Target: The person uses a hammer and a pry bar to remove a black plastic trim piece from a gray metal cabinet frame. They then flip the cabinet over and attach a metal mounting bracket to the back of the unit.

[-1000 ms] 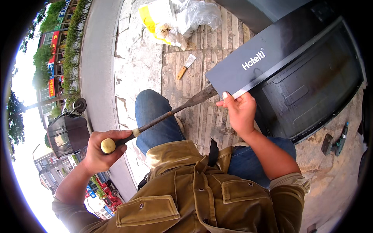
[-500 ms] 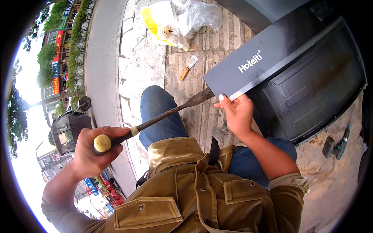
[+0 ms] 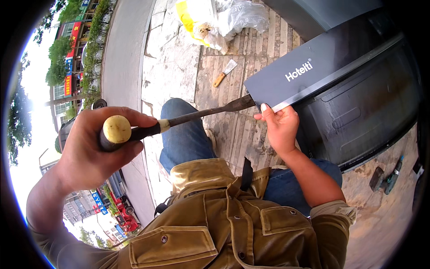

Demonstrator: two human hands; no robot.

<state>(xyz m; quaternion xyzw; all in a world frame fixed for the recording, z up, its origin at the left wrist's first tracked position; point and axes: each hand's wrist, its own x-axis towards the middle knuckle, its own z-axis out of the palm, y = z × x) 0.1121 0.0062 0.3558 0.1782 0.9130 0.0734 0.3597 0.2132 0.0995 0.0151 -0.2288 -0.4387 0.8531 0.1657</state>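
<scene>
My left hand [image 3: 87,157] grips the black, yellow-capped handle of a long flat-bladed chisel [image 3: 197,115]. Its shaft slants up to the right over my left knee, and the wide blade's tip meets the near left corner of a dark grey range hood [image 3: 275,85]. Whether the tip touches the corner or passes behind it, I cannot tell. At that same corner my right hand [image 3: 283,130] pinches the lower metal edge between thumb and fingers. Below that edge lies the hood's glossy black, stained inner face [image 3: 358,112].
On the paving, a scraper [image 3: 225,73] with a wooden handle lies beyond my left knee. Farther off are a white and yellow sack [image 3: 197,22] and a clear plastic bag [image 3: 244,18]. A teal cordless drill [image 3: 390,179] lies at the right. A road runs along the left.
My left hand has come up and closer with the chisel's handle, so the shaft lies flatter. The right hand stays pinched on the hood's edge. The whole view has shifted slightly.
</scene>
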